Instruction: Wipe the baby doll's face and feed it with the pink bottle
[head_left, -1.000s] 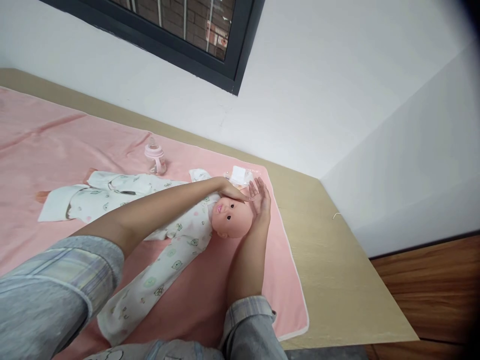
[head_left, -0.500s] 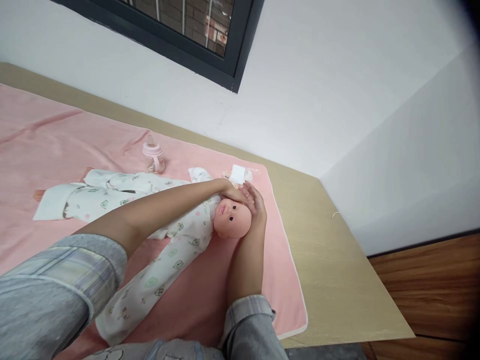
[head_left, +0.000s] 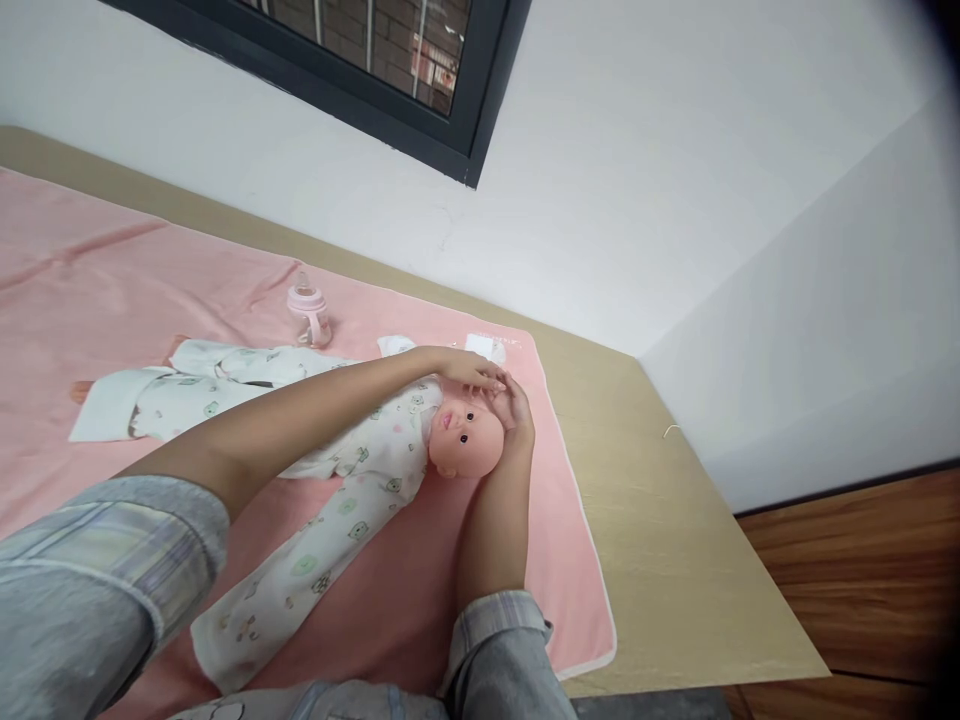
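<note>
A bald baby doll (head_left: 466, 440) in white printed clothes lies on its back, its head toward the right. My left arm crosses over its chest, and my left hand (head_left: 474, 368) hovers by the far side of the head, fingers bent together. Whatever those fingers hold, if anything, is too small or hidden to make out. Against the crown and far side of the head rests my right hand (head_left: 516, 408), its fingers extended and slightly curved, meeting the left fingertips. The doll's far ear is hidden by my hands.
Beyond the doll's body, a pink baby bottle (head_left: 309, 315) stands on the pink blanket (head_left: 566, 560). A small white packet (head_left: 484, 347) lies just past my hands. The wooden board (head_left: 675, 580) extends to the right, with a white wall and window (head_left: 465, 150) behind.
My left hand has lifted a little and shifted back from the head's side, its fingers now bent over the right fingertips. My right hand and the doll have barely moved.
</note>
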